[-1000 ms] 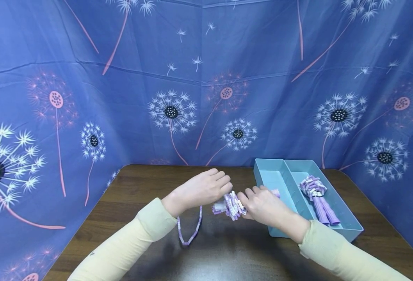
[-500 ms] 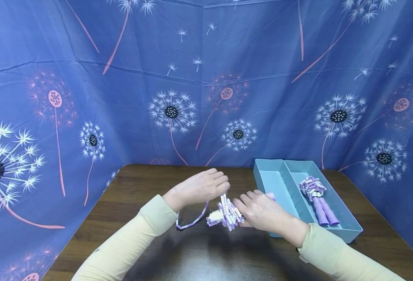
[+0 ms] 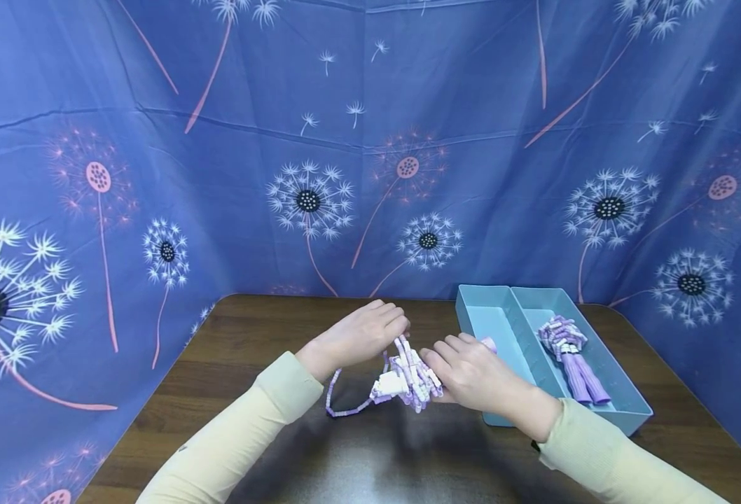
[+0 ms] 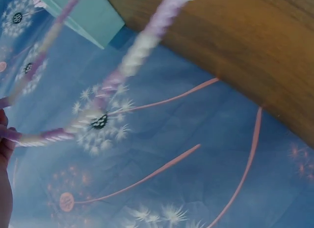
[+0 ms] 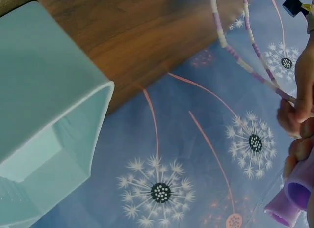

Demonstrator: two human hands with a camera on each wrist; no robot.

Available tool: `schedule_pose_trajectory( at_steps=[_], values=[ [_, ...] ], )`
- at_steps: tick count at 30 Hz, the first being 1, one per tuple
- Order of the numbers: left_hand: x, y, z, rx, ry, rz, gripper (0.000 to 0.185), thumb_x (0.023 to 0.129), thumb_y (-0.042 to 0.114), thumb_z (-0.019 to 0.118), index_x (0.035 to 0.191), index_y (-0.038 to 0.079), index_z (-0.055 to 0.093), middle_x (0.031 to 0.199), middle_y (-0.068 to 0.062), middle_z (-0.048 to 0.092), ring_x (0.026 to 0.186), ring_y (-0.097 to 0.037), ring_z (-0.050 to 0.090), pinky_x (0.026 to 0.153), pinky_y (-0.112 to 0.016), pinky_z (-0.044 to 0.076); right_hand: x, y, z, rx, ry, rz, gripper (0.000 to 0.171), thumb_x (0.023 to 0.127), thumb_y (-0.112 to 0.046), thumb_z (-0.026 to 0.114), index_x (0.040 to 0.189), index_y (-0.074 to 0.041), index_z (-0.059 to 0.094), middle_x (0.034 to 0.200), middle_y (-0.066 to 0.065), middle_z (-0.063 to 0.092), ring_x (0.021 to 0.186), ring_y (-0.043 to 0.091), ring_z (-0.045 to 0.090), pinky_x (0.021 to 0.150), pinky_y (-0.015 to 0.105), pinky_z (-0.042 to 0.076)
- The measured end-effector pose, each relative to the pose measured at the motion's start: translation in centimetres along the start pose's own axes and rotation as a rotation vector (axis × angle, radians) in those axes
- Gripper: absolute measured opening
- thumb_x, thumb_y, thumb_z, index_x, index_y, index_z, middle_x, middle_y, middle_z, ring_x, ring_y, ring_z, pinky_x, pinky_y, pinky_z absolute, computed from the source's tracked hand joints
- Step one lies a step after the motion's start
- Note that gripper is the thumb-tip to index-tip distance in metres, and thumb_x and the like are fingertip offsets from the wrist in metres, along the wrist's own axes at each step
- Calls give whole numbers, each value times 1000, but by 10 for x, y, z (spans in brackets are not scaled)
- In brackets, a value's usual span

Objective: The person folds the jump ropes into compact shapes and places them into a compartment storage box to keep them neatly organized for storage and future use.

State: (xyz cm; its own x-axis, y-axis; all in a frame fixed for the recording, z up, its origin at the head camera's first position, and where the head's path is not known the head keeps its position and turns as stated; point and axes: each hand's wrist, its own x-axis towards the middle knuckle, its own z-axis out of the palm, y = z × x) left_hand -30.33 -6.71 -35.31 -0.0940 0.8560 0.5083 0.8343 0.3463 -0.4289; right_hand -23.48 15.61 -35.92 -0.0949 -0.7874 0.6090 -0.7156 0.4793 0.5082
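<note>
Above the table, my right hand [image 3: 468, 371] grips a bundled beaded jump rope [image 3: 417, 378], white and purple. Its two purple handles [image 5: 299, 186] stick out of that hand in the right wrist view; in the head view mostly the hand covers them. My left hand [image 3: 361, 336] pinches the rope's beaded cord to the left of the bundle. From there a loose loop of the cord [image 3: 348, 413] hangs down. The left wrist view shows a beaded strand [image 4: 140, 53], blurred, running to the fingers [image 4: 6, 149] at the left edge.
A light blue two-compartment box [image 3: 515, 350] stands at the right on the brown wooden table [image 3: 269, 315]. Another purple-and-white beaded jump rope [image 3: 562, 339], bundled, lies in its right compartment. Behind the table hangs a blue dandelion-print cloth [image 3: 370, 175].
The hanging loop has swung, first left and then rightward. My left hand has shifted slightly, and a strand now spans from it to the bundle. The right hand stays nearly in place.
</note>
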Motion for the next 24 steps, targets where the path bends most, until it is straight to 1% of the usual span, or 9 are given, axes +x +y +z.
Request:
schedule_pose_trajectory(
  at_steps=[2, 4, 6, 10, 14, 17, 21, 23, 24],
  values=[
    [-2, 0, 3, -31, -10, -31, 17, 82, 9, 68, 92, 12, 55, 87, 4, 56, 81, -12, 54, 73, -26, 41, 1, 0, 0, 14, 29, 4, 42, 85, -42, 53, 94, -2, 59, 70, 3, 53, 58, 21, 48, 54, 32, 41],
    [-4, 2, 7, -52, -17, -55, 20, 79, 6, 68, 93, 11, 55, 87, 3, 57, 81, -13, 55, 73, -27, 42, 2, 1, 0, 22, 52, 17, 45, 92, -45, 46, 93, -1, 59, 70, 4, 54, 58, 21, 49, 54, 32, 41],
    [-4, 5, 11, -68, -24, -75, 21, 78, 3, 65, 94, 10, 56, 89, 2, 57, 83, -14, 55, 74, -27, 42, 3, 2, 0, 13, 62, 39, 50, 96, -48, 39, 92, -1, 58, 70, 4, 54, 58, 20, 50, 53, 32, 41],
    [-5, 11, 16, -84, -43, -139, 17, 82, 3, 61, 97, 10, 54, 92, 0, 57, 85, -15, 54, 74, -27, 42, 1, 5, 0, 19, 71, 90, 51, 97, -46, 38, 91, 0, 58, 70, 5, 55, 59, 20, 51, 52, 31, 41],
    [-6, 18, 20, -101, -73, -214, 14, 85, 10, 61, 96, 10, 52, 91, 0, 56, 83, -15, 53, 72, -26, 42, 0, 7, 1, 8, 70, 123, 51, 98, -44, 37, 91, 1, 59, 71, 6, 56, 60, 20, 53, 52, 32, 42],
    [-6, 24, 21, -114, -106, -271, 16, 86, 15, 61, 99, 10, 53, 92, 0, 56, 85, -15, 53, 75, -27, 43, -1, 8, 2, -19, 84, 141, 54, 98, -47, 36, 91, 2, 59, 73, 7, 58, 61, 22, 55, 52, 33, 44],
    [-4, 30, 23, -98, -125, -326, 15, 89, 16, 59, 102, 10, 54, 94, 1, 58, 88, -14, 55, 79, -28, 44, -2, 10, 3, -48, 89, 191, 58, 97, -51, 36, 91, 2, 59, 75, 10, 60, 60, 24, 55, 51, 34, 43],
    [-5, 32, 26, -87, -119, -353, 15, 88, 15, 61, 101, 11, 55, 93, 2, 58, 87, -13, 56, 78, -27, 44, -2, 11, 3, -53, 85, 216, 59, 97, -52, 35, 91, 2, 58, 74, 10, 59, 59, 24, 54, 50, 34, 42],
    [-5, 33, 27, -63, -113, -354, 14, 87, 15, 62, 99, 12, 55, 92, 2, 59, 86, -14, 56, 76, -27, 44, -2, 11, 3, -57, 86, 234, 59, 96, -53, 35, 91, 2, 58, 73, 10, 59, 58, 24, 54, 49, 34, 41]
  ],
)
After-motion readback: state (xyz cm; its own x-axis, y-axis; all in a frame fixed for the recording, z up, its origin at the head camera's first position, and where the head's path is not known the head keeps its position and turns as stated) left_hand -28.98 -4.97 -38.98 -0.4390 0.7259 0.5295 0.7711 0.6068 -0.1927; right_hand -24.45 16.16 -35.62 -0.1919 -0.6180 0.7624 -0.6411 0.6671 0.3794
